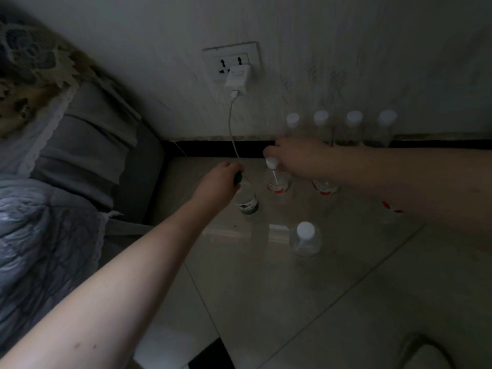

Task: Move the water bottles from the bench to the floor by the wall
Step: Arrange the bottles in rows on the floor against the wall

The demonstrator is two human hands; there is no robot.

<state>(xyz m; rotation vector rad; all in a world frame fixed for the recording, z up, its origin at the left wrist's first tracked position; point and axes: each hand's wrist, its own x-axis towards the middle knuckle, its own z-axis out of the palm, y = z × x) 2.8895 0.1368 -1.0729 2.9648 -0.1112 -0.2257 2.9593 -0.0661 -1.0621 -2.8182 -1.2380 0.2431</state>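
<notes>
While the left hand (218, 179) grips a green-capped bottle (246, 198), the right hand (295, 158) holds a white-capped bottle (277, 179).

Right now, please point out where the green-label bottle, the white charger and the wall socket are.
green-label bottle (249, 200): head view, on its clear body above the label.
white charger (237, 78): head view, on its front face.
wall socket (217, 65): head view, on the plate's left part.

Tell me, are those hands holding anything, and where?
Left hand grips the green-labelled clear plastic bottle by its dark green cap. Right hand holds the red-labelled clear bottle at its white cap.
</notes>
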